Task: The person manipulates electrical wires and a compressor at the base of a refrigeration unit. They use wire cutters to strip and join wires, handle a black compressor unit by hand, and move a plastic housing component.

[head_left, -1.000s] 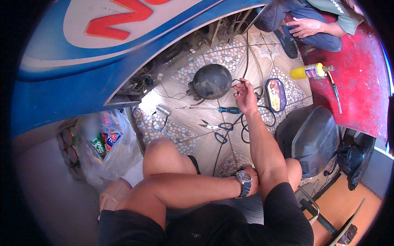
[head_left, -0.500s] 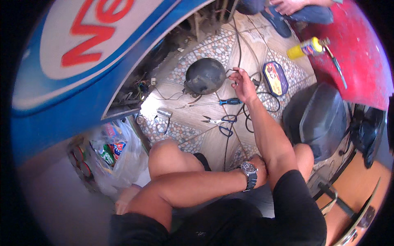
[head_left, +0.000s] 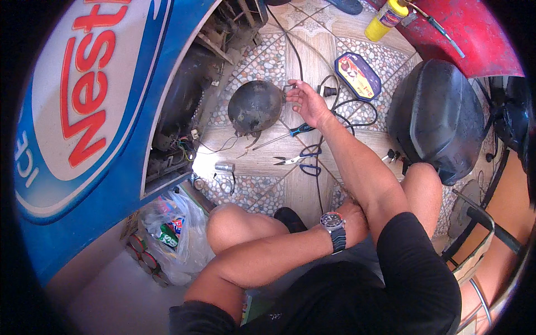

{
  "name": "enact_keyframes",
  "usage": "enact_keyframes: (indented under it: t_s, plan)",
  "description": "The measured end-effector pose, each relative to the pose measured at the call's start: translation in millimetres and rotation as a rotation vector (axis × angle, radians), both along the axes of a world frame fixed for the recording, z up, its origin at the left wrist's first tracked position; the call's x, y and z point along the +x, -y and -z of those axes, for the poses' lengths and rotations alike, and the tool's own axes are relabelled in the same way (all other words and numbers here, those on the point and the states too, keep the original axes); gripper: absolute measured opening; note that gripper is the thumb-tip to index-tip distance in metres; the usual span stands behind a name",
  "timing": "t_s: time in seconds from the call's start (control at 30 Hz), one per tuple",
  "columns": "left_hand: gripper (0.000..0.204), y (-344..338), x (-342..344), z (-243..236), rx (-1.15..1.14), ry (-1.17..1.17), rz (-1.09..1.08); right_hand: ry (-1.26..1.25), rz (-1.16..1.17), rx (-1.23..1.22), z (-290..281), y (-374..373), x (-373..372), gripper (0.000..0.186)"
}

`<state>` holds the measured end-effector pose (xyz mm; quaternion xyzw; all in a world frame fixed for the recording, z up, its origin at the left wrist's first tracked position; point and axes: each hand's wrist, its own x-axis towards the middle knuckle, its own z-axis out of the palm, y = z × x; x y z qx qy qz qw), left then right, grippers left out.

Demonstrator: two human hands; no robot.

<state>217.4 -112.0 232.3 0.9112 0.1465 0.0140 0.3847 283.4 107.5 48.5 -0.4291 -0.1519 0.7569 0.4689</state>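
Observation:
My right hand point(head_left: 304, 103) reaches to a black, rounded compressor point(head_left: 254, 107), its fingertips pinched at a short thin tube point(head_left: 288, 89) on that compressor's side, the other fingers loosely curled. My left hand point(head_left: 354, 220), below a wristwatch, is tucked against my right elbow with its fingers hidden. Under my right hand lies a blue-handled screwdriver point(head_left: 301, 130). Nearer me are scissors point(head_left: 307, 162) and a small metal cylinder point(head_left: 224, 167). A black cable point(head_left: 363, 123) loops beside my right forearm, and a dark oval tin point(head_left: 357, 75) lies beyond it.
An open-based blue freezer cabinet point(head_left: 89, 167) stands left, above a plastic bag point(head_left: 173, 234). A black plastic housing point(head_left: 432, 123) sits right. Behind are a yellow gas canister point(head_left: 382, 22) and red panel point(head_left: 474, 39). Another person's foot point(head_left: 346, 5) shows at the top edge.
The view has shifted, bringing more of the freezer in and leaving only the other person's foot visible. My right hand stays at the compressor's tube, and my left stays against my elbow.

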Motion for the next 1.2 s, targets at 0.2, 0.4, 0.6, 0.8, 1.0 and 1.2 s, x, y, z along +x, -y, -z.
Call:
enact_keyframes:
  t_s: [0.2, 0.4, 0.6, 0.8, 1.0, 1.2]
  plan:
    - [0.029, 8.7, 7.8, 7.3, -0.163, 0.155, -0.279, 0.149, 0.047, 0.042, 2.4, -0.3, -9.0, 0.038]
    - [0.029, 35.2, 16.7, 46.0, -0.105, 0.031, -0.166, 0.135, 0.025, 0.072, 2.2, -2.7, -11.1, 0.035]
    - [0.028, 23.4, 14.7, 24.3, -0.112, 0.092, -0.233, 0.157, 0.026, 0.069, 1.5, -3.3, -8.2, 0.034]
    - [0.027, 29.0, 17.1, 32.8, -0.137, 0.032, -0.223, 0.008, 0.008, -0.004, -7.5, -2.3, -6.5, 0.041]
    - [0.022, 34.0, 18.4, 38.6, -0.082, -0.029, -0.114, -0.003, 0.005, -0.034, -5.6, -2.3, -2.9, 0.044]
    - [0.019, 38.8, 19.8, 45.7, -0.084, -0.003, -0.140, 0.078, 0.012, -0.015, 1.7, -3.8, -7.6, 0.034]
